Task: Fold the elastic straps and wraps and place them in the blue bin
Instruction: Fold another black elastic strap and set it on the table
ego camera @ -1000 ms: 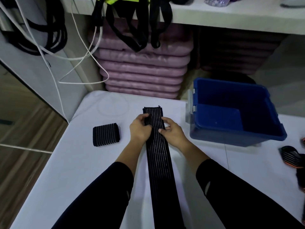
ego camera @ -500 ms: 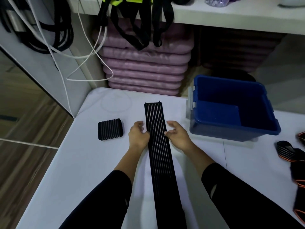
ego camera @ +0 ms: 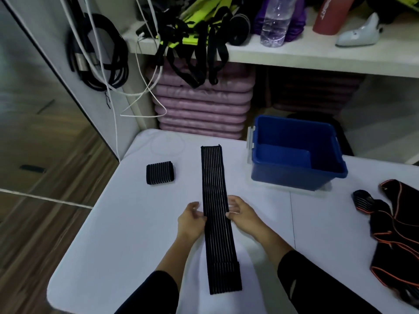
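Note:
A long black elastic wrap (ego camera: 215, 200) with thin white stripes lies stretched flat down the middle of the white table (ego camera: 118, 234). My left hand (ego camera: 190, 220) rests against its left edge and my right hand (ego camera: 243, 217) against its right edge, fingers spread, holding nothing. A folded black striped wrap (ego camera: 160, 173) lies to the left. The blue bin (ego camera: 294, 175) stands at the back right with nothing visible inside it.
Black wraps with orange trim (ego camera: 399, 234) are piled at the table's right edge. Behind the table are stacked pink mats (ego camera: 204, 103), hanging black straps and white cables, and a shelf with a water bottle (ego camera: 275, 21). Wooden floor lies to the left.
My hands slid down along the wrap's two edges toward me. The view tilted up, so the wrap's near end and the shelf top now show.

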Motion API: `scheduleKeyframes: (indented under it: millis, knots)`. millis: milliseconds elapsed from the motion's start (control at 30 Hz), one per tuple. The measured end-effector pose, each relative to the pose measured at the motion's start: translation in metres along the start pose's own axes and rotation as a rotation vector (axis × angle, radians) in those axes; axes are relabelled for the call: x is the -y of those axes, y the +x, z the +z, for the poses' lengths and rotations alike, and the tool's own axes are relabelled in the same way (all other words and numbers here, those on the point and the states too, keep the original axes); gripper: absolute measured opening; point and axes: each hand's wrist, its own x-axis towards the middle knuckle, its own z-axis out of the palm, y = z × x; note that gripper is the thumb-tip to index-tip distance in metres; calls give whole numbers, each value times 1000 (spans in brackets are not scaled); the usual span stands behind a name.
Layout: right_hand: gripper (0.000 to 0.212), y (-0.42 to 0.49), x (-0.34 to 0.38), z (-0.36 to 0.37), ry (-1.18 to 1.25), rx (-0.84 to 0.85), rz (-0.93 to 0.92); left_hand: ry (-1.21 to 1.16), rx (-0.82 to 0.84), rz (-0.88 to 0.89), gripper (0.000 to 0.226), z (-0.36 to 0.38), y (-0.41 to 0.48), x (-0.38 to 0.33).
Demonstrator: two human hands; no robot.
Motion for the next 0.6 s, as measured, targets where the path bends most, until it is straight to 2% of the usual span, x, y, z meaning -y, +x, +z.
scheduleKeyframes:
  millis: [100, 167, 300, 433, 600]
  knots:
    - [59, -16, -1, -2, 30, 53, -1, -38, 77, 29, 47, 2, -23, 4]
    - [58, -30, -7, -5, -5, 12, -51, 73, 61, 111, 47, 0, -38, 11]
    - [37, -72, -29, -6, -214, 94, -242, 243, 106, 330, 34, -2, -73, 33]
    - [42, -98, -51, 0, -430, 193, -318, 426, 221, 447, 30, 0, -90, 56]
    - [55, -111, -63, 7, -651, 205, -418, 681, 289, 578, 62, -1, -99, 73]
